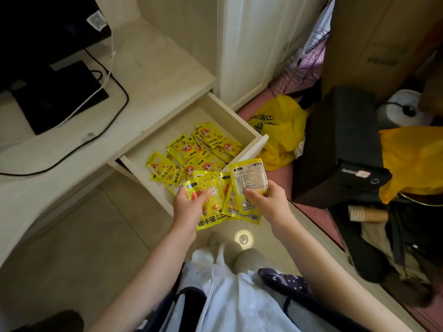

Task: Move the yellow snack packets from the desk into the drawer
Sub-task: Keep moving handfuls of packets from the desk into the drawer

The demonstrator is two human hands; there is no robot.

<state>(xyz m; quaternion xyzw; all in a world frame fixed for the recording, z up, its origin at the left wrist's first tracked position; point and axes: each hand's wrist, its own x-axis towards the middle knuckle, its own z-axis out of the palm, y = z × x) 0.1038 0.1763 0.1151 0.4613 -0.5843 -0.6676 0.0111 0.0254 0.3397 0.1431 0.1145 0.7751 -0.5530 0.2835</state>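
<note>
The cream drawer (pixel 242 121) stands pulled out from under the desk (pixel 148 75). Inside lies a loose heap of yellow snack packets (pixel 191 152) with orange cartoon print. Just in front of the drawer's near corner, my left hand (pixel 189 204) grips a fanned stack of yellow packets (pixel 215 202). My right hand (pixel 268 200) pinches a single packet (pixel 249 178), held upright with its printed back facing me, beside the stack. No packets show on the desk top.
A black monitor base (pixel 60 97) and black and white cables lie on the desk. A yellow plastic bag (pixel 280 130) sits on the floor right of the drawer. A black box (pixel 340 144), cardboard and clutter fill the right side. My legs are below.
</note>
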